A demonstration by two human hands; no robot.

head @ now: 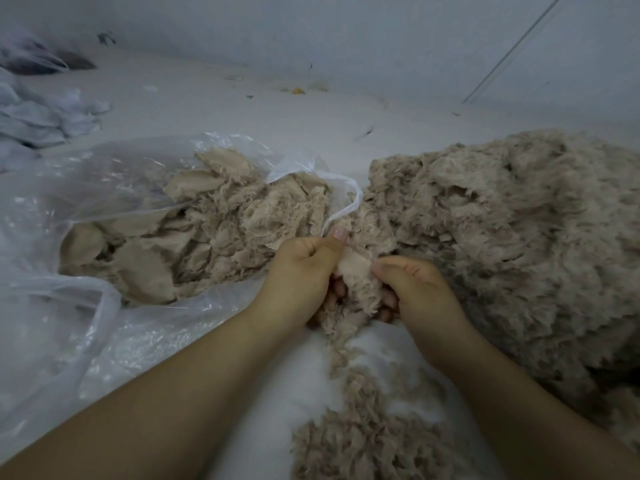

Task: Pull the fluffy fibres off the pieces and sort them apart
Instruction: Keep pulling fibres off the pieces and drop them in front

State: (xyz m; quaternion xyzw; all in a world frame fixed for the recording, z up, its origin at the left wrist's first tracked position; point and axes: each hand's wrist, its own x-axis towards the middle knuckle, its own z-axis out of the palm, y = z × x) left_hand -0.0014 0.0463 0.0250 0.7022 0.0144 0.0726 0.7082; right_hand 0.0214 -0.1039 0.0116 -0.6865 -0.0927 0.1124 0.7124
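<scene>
The left hand [304,268] and the right hand [412,289] both hold one fluffy beige piece [356,282] between them, each grip pinching it with curled fingers and the thumb on top. To the left, a clear plastic bag [69,209] lies open with more beige pieces [194,244] inside, some showing a smooth backing. To the right is a big fluffy pile [519,230], and loose fibres [360,427] lie on the white surface [242,109] between the forearms.

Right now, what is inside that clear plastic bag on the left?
The clear plastic bag holds beige fabric pieces, some fluffy, some showing smooth backing. Whatever lies beneath them is hidden.
</scene>
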